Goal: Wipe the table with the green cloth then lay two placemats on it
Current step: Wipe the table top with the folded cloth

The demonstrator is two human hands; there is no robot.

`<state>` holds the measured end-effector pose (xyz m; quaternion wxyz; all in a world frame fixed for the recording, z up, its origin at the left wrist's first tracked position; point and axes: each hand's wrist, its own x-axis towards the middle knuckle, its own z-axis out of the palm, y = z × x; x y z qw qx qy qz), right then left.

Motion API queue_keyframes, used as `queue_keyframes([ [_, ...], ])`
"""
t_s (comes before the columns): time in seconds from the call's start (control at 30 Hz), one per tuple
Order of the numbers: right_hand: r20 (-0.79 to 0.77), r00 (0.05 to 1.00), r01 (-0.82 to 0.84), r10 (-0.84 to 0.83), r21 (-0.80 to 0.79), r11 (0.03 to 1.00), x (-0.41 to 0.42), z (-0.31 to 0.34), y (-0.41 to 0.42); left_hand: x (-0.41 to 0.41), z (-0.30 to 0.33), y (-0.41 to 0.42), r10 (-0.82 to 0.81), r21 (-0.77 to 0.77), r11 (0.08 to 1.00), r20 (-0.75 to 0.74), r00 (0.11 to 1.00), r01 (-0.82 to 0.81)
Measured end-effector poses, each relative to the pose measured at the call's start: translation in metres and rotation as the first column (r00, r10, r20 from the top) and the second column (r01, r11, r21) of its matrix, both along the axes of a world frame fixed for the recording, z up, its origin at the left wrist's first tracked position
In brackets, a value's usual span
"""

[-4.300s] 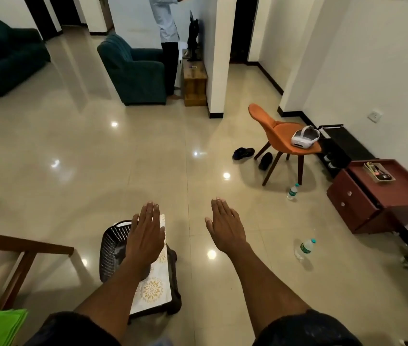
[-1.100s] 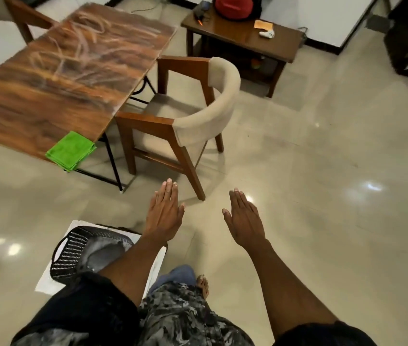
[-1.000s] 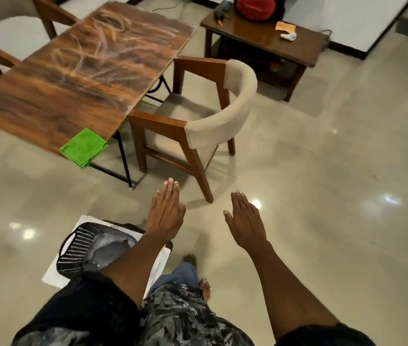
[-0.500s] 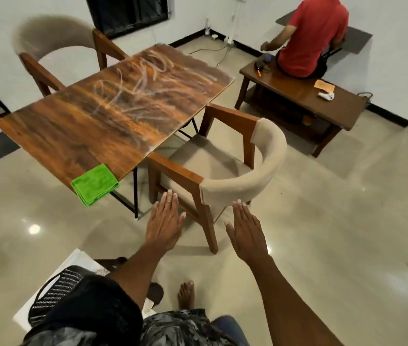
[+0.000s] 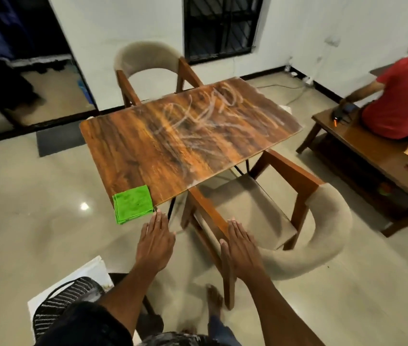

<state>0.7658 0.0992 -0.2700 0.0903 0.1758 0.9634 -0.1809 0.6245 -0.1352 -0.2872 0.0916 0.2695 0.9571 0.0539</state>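
The table (image 5: 185,143) has come into reach; both hands, left (image 5: 156,242) and right (image 5: 241,248), flat, empty; cloth (image 5: 133,204) at its near corner, apparently untouched.

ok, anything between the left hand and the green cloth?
Nothing: head view shows only bare floor between the left hand and cloth on the table corner.

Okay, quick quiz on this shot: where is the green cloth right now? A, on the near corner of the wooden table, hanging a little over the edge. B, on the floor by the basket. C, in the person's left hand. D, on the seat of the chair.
A: the green cloth lies folded on the near corner of the wooden table, overhanging its edge, with both hands empty.
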Motion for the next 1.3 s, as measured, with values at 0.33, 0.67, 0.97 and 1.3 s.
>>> queue_keyframes([
  [0.33, 0.046, 0.946, -0.321, 0.322, -0.02, 0.947, -0.131, -0.013, 0.027, -0.019, -0.013, -0.013, 0.375, -0.053, 0.927, 0.124, 0.919, -0.372],
  [0.67, 0.103, 0.851, -0.514, 0.515, -0.033, 0.857, -0.231, -0.04, -0.011, -0.076, -0.037, -0.053, 0.579, -0.01, 0.809, 0.191, 0.793, -0.588],
  [0.97, 0.088, 0.803, -0.583, 0.589, -0.082, 0.808, -0.326, -0.043, -0.089, -0.169, -0.069, -0.07, 0.581, 0.042, 0.797, 0.213, 0.785, -0.602],
  [1.3, 0.079, 0.839, -0.538, 0.538, -0.026, 0.843, -0.373, -0.144, -0.182, -0.228, -0.133, -0.085, 0.667, 0.2, 0.671, 0.255, 0.7, -0.713],
])
